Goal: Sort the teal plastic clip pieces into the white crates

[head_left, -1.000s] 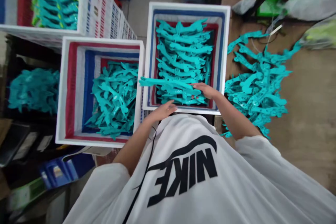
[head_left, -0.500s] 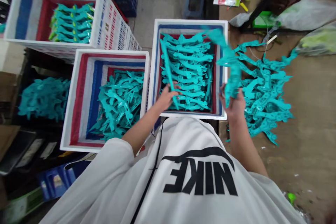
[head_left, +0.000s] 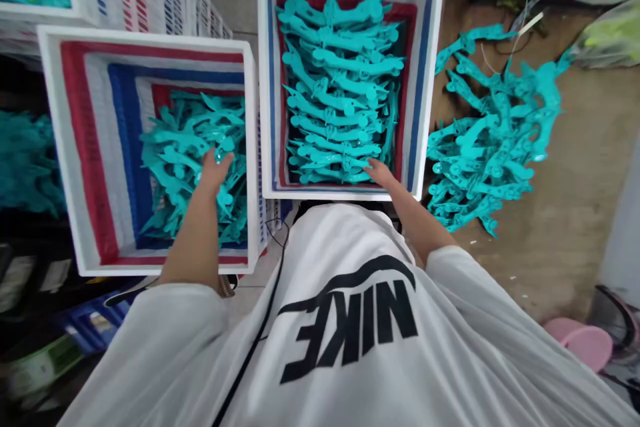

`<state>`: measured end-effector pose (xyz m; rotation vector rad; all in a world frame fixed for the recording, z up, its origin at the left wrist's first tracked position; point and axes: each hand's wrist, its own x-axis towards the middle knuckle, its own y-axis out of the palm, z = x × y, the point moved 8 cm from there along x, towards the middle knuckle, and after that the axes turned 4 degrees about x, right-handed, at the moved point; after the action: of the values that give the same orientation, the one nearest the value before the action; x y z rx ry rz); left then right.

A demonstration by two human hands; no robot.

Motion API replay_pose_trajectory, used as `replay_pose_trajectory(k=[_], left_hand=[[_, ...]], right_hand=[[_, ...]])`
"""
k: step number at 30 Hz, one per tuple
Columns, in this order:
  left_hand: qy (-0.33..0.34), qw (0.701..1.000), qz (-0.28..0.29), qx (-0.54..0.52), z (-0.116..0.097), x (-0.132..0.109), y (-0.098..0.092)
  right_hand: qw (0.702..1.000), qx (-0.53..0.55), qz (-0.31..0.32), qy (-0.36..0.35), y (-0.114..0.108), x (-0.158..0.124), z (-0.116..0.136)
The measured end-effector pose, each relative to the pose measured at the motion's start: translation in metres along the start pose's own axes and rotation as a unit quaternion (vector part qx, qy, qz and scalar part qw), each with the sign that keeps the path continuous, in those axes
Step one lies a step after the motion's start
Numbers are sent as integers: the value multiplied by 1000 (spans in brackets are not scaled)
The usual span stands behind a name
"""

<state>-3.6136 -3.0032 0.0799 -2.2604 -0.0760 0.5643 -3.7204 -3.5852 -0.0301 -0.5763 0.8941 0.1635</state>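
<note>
Left fingers [head_left: 209, 159] at turquoise pieces [head_left: 177, 140], right fingers [head_left: 374, 168] just inside crate rim [head_left: 325, 195]

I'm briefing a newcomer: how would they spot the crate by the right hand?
Start at the white shirt; straight beyond it stands a white-rimmed crate. Its turquoise parts lie in rows, whereas the crate to its left holds a jumble.

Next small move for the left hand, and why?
Probably close the left hand on one glossy teal plastic piece from the jumbled teal heap: that hand looks open there, while the right hand is at the near end of the stacked teal row.
</note>
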Motion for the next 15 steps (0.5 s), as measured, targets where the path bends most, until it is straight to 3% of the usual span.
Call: replay_pose_trajectory(k=[3, 7, 9, 12, 15], left_hand=[[-70, 997, 22, 15, 17, -61, 35], [-76, 992, 96, -31, 20, -149, 63], [-72, 982, 157, -75, 13, -180, 72], [-66, 964, 229, -117, -9, -198, 85], [-52, 957, 262, -114, -39, -194, 94]], right_hand=[[975, -220, 38, 9, 30, 38, -1], [921, -378, 91, 4, 46, 73, -27], [907, -404, 120, -19, 50, 81, -34], [902, -402, 153, -48, 46, 75, -38], [905, -392, 164, -29, 32, 58, -46]])
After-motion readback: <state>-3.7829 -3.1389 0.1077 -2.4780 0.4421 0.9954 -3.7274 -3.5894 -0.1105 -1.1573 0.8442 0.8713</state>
